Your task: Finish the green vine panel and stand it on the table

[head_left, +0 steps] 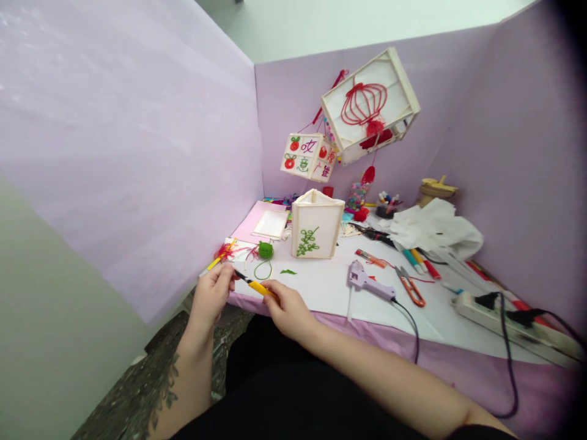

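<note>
My right hand [287, 307] is closed around a slim yellow-handled tool with a dark front end [259, 288], its tip pointing left. My left hand [213, 293] pinches at that dark tip, fingers pressed together; whatever lies between them is too small to make out. Just beyond the hands are a ball of green yarn [265, 250] with a loose strand, a tangle of red yarn [224, 252] with a yellow strip [215, 263], and a scrap of green [288, 272]. Upright behind them stands a white three-sided lantern [316, 229] bearing a green leafy sprig.
To the right lie a lilac glue gun [367, 282] with its cord, orange-handled scissors [410, 287], markers [419, 261], crumpled white material [433, 229] and a power strip [504, 327]. Finished lanterns [376, 104] hang overhead. A lilac partition [192, 134] rises on the left.
</note>
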The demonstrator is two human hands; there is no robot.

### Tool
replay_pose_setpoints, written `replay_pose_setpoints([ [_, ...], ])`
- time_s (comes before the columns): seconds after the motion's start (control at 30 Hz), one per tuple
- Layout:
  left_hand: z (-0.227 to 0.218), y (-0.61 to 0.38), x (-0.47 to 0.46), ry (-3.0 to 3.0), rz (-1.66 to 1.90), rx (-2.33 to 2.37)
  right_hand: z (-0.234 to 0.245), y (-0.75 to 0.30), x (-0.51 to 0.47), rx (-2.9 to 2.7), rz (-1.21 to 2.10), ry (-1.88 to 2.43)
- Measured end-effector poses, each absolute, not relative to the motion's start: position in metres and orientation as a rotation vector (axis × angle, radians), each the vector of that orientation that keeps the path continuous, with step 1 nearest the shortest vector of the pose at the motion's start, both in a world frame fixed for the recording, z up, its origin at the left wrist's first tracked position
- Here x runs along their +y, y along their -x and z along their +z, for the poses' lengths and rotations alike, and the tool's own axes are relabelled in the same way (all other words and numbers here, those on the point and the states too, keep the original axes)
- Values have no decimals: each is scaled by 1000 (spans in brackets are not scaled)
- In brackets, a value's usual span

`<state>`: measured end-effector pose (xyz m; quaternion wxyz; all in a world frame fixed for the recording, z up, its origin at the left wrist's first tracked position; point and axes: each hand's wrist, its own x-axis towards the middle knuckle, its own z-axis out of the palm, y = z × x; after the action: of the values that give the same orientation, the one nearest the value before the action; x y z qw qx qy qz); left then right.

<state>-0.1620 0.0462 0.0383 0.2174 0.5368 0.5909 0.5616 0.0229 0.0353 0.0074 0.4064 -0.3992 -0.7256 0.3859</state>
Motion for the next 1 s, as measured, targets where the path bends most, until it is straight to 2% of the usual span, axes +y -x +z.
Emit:
replay_pose_setpoints([
  [0.27,29,169,54,-1207,1814,1499,-3,-19,44,-1633,1133,946],
  [0.57,19,160,58,-1250,1735,1417,4,-29,47,-1403,1383,795],
  [1.0,22,121,61,-1353,1598,1348,5,-118,26,-1085,1287,758],
])
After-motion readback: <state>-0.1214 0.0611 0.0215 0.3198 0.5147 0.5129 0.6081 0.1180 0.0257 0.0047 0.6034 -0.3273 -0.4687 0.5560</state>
